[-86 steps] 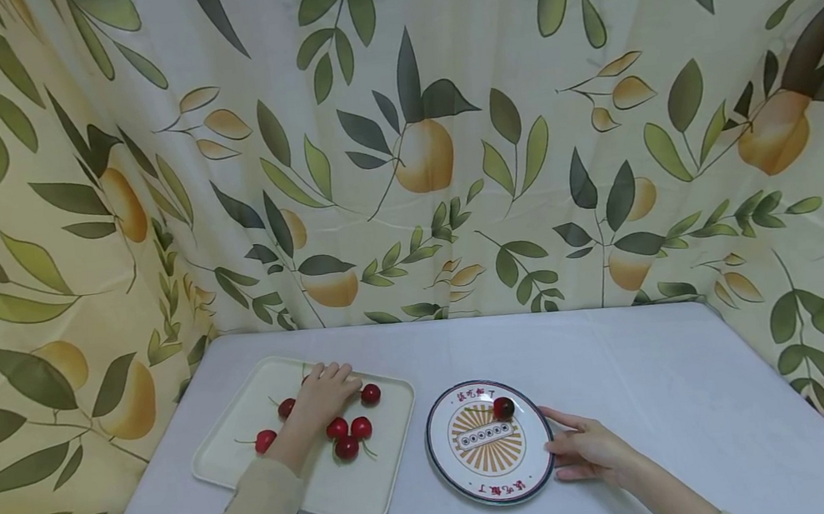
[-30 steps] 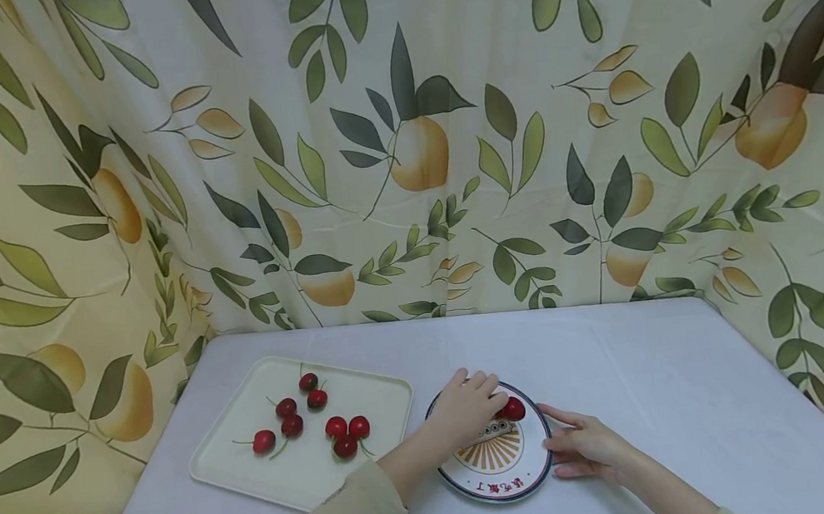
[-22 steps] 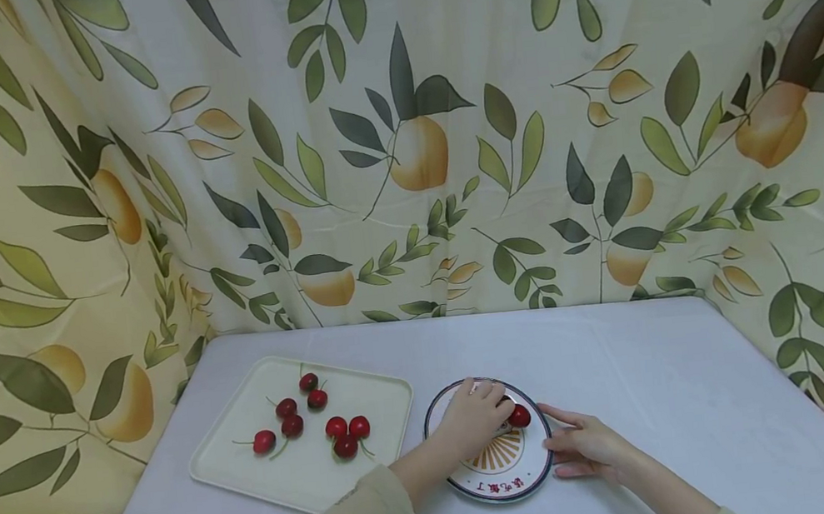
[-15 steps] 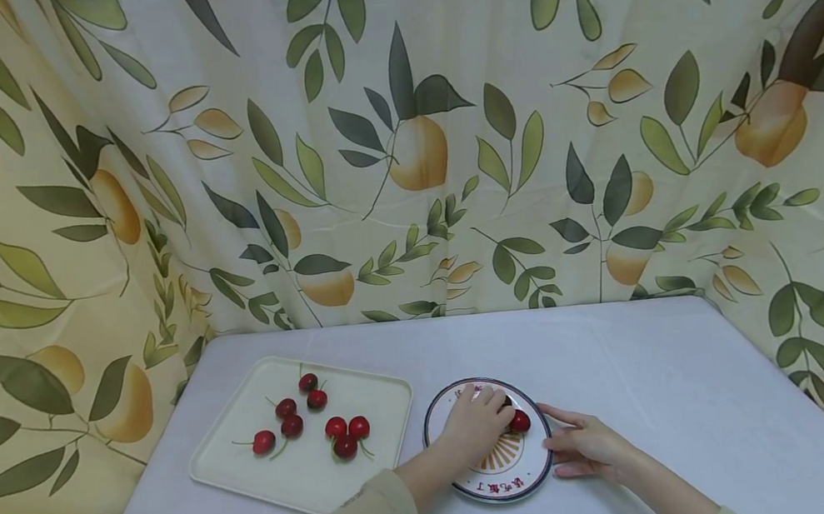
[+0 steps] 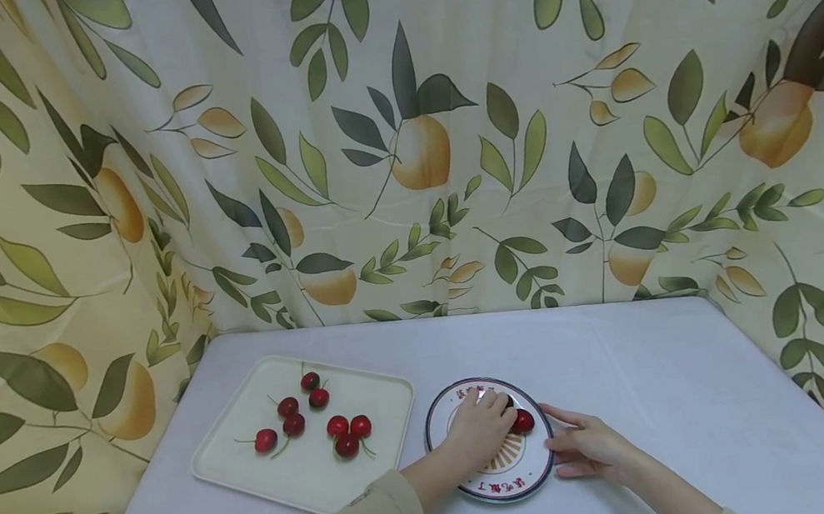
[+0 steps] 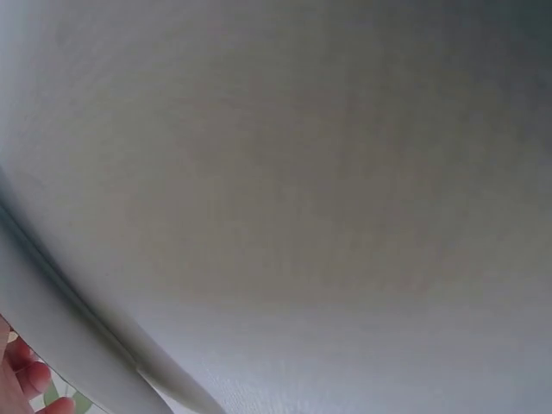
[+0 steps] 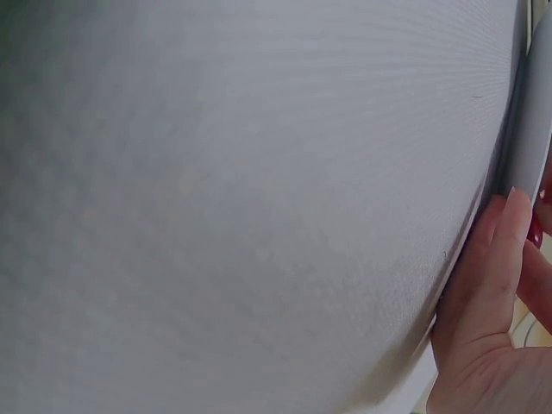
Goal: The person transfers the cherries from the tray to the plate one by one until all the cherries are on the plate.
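My left hand [image 5: 474, 433] is over the white patterned plate [image 5: 506, 477], its fingers curled down at a red cherry [image 5: 522, 421]. The fingertips are partly hidden. A darker cherry [image 5: 508, 402] shows partly beside the fingers. At the plate's right edge, my right hand [image 5: 586, 446] holds the rim. In the right wrist view its fingers [image 7: 496, 276] lie along the edge of the plate [image 7: 528, 129], with a bit of red cherry [image 7: 536, 228] behind. The left wrist view is mostly pale, blurred surface, with a few fingers [image 6: 34, 378] at the lower left corner.
A cream rectangular tray [image 5: 285, 484] stands left of the plate, with several red cherries [image 5: 294, 424] on it, some with stems. White cloth [image 5: 618, 352] covers the table. Behind it hangs a curtain [image 5: 394, 234] printed with fruit and leaves.
My left hand has moved right from the tray to the plate, bringing a cherry, and lately settled slightly lower there. A second cherry shows on the plate. My right hand stays at the rim.
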`<state>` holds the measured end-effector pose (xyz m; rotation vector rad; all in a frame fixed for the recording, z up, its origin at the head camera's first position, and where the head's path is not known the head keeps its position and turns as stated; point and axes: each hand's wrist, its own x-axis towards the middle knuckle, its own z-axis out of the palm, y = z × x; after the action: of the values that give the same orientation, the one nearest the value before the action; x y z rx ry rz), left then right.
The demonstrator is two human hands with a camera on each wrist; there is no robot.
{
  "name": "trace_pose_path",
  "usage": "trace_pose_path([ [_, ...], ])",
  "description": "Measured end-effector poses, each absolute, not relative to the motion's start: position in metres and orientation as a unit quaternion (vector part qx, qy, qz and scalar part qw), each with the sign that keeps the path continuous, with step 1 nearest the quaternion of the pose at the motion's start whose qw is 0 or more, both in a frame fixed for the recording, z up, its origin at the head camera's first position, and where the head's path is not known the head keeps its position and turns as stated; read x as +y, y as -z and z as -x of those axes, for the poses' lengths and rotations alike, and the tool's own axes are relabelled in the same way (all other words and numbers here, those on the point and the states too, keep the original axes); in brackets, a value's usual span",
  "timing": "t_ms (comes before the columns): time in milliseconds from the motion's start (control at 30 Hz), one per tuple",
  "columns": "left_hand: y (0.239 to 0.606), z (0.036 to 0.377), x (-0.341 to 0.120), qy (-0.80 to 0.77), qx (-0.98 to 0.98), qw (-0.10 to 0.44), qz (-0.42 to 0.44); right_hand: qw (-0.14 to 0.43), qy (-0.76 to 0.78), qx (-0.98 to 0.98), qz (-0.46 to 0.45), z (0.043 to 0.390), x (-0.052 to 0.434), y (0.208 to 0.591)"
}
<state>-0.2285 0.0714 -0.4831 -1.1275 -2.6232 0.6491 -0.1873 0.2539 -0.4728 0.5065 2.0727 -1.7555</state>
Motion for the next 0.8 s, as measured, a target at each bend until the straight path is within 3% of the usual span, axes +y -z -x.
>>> trace_pose_path([
  [800,0.472,0.227,0.065,-0.209,-0.906,0.083,0.359,0.193,0.628,0.732,-0.183,0.187,0.253,0.471],
])
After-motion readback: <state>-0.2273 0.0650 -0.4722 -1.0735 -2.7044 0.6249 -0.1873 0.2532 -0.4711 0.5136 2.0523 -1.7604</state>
